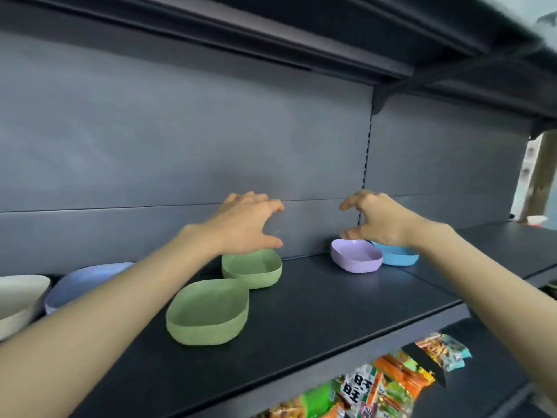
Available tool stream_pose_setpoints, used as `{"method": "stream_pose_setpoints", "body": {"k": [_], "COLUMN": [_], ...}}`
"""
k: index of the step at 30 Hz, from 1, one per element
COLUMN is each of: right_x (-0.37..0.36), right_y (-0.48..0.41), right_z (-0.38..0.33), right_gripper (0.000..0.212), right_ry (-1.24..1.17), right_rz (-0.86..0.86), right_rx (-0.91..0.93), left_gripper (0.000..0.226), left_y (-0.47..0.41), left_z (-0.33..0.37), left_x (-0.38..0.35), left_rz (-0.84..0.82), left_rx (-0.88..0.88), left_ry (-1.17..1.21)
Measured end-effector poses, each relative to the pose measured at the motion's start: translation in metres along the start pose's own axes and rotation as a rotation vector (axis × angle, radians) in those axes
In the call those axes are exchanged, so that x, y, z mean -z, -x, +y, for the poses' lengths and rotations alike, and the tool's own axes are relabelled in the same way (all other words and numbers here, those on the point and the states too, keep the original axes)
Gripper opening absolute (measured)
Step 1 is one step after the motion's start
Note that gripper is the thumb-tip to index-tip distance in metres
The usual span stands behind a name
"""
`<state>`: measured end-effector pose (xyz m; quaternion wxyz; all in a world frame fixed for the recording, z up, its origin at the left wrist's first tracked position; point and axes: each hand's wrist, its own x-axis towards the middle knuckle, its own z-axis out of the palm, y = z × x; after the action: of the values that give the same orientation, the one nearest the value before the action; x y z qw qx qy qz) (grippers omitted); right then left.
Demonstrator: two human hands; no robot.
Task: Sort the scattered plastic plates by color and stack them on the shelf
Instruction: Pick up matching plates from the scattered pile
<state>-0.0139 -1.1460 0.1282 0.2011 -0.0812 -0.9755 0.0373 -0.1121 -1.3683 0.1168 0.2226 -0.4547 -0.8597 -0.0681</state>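
The left hand (247, 224) hovers, fingers spread wide and empty, just above the far sage-green rounded plastic plate (251, 268) on the dark shelf (316, 312), probably to lift it onto its green twin (208, 315), which touches it in front. To its right, the right hand (376, 221), also wide and empty, hangs over the lilac plate (355, 256) and the sky-blue plate (398, 256). To its left, the forearm partly hides a periwinkle plate (87, 279).

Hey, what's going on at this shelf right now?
A person reaches both bare hands over a dark shelf with plastic plates spread across it. The left hand hovers, fingers spread, above the farther green plate; the nearer green plate sits right beside it, not yet stacked. The right hand hovers above a purple plate next to a blue plate. Neither hand holds anything. A pale blue plate and a cream plate sit at far left.
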Motion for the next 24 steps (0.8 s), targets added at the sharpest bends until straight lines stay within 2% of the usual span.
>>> {"method": "stream_pose_setpoints", "body": {"k": [5, 10, 24], "right_x": [0.003, 0.004, -0.061], "right_y": [0.026, 0.011, -0.093], "right_z": [0.071, 0.117, 0.155], "right_gripper": [0.06, 0.06, 0.062], "right_ry": [-0.009, -0.045, -0.097], "right_rz": [-0.052, -0.04, -0.129], "right_rx": [-0.021, -0.006, 0.151], "left_gripper": [0.063, 0.064, 0.066], "left_y": [-0.028, -0.064, -0.138], "left_z": [0.068, 0.091, 0.048], "left_x": [-0.023, -0.03, -0.104], "left_rz": [-0.045, -0.043, -0.106], "left_rx": [-0.031, -0.014, 0.159], "left_ry": [0.042, 0.033, 0.043]}}
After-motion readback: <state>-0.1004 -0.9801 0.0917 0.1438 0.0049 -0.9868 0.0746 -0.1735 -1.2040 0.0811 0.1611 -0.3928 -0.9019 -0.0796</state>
